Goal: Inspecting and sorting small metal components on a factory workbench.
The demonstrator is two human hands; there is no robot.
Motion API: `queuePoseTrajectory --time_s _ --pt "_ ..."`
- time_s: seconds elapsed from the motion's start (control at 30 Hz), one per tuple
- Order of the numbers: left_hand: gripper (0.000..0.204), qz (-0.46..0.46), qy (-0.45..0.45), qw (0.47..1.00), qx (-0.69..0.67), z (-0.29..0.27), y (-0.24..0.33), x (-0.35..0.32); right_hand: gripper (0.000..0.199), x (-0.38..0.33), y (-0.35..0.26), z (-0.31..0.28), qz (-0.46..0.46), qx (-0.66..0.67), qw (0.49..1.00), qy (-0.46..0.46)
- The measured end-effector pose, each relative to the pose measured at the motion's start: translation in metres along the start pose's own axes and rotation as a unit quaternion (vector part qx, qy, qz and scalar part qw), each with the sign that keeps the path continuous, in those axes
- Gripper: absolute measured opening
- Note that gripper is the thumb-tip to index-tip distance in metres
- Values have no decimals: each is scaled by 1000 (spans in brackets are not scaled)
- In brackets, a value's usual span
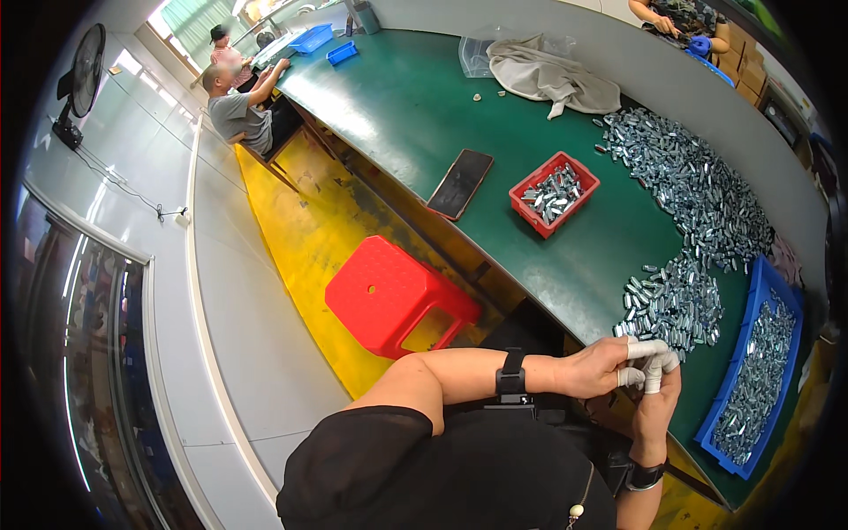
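My left hand [594, 367] and my right hand [657, 399] meet at the table's near edge. White coverings wrap several fingertips. The fingers of both hands are bent and pressed together; whatever lies between them is hidden. Just beyond them on the green table [556, 274] spreads a small heap of shiny, elongated metal parts [673, 302]. It joins a larger pile of the same parts [693, 181] along the partition. To the right stands a blue tray [767, 279] filled with similar metal parts. A red bin [528, 219], farther off, holds more of them.
A dark phone [460, 184] lies near the left table edge. Grey cloth [552, 75] and clear plastic [477, 55] rest farther back. A red stool [375, 296] stands left of the table. One person [243, 115] sits at the far end; another person's gloved hand [700, 44] shows beyond the partition.
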State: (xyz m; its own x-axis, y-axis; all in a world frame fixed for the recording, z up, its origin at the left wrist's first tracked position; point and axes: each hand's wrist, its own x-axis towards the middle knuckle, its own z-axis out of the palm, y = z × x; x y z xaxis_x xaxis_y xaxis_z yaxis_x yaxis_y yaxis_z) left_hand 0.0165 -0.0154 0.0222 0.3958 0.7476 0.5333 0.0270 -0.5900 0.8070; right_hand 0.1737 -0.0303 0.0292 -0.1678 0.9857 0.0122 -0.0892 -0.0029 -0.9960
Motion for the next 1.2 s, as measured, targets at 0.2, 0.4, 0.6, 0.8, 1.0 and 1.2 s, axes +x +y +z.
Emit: queuePoseTrajectory --time_s 0.2,0.4,0.6,0.8,1.0,1.2 --pt "38 -412 51 835 -362 -8 -8 4 12 -15 5 -9 -139 -275 950 42" --pt "37 -260 197 938 -113 -48 -49 0 17 -21 14 -133 -154 -382 888 203" --pt "38 -226 239 929 168 -68 -108 -2 50 -32 39 -352 131 -415 808 396" --pt "40 -214 240 945 65 -65 -106 -6 27 44 14 -164 5 -447 865 227" --pt "40 -215 239 944 73 -63 -108 -4 26 82 44 -174 -2 -509 825 246" --pt "35 -206 228 928 209 -67 -117 -11 24 101 59 -186 11 -435 876 206"
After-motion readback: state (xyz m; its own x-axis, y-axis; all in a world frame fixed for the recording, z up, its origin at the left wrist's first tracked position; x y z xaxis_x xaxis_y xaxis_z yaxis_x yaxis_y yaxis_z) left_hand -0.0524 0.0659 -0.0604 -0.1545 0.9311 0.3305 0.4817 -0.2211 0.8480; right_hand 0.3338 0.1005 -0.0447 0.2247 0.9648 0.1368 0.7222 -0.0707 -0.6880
